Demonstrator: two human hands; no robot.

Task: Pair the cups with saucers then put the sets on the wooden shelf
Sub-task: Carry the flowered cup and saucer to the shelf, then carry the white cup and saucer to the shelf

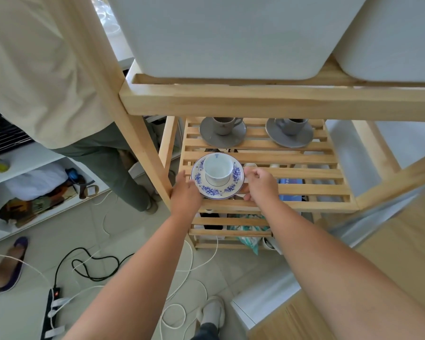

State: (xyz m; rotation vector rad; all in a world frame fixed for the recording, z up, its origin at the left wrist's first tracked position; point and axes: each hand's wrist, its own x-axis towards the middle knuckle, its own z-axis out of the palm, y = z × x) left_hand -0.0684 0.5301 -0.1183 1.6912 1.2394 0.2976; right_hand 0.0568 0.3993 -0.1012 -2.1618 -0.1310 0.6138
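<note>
A white cup stands on a blue-flowered saucer at the front left of the slatted wooden shelf. My left hand grips the saucer's left rim and my right hand grips its right rim. Whether the saucer rests on the slats or hovers just above them I cannot tell. At the back of the same shelf stand two grey sets: a grey cup on a grey saucer at the left and another grey cup and saucer at the right.
Two white bins sit on the shelf level above, whose wooden rail hangs over the cups. A person in a beige shirt stands at the left. Cables and a power strip lie on the tiled floor. A lower shelf holds packets.
</note>
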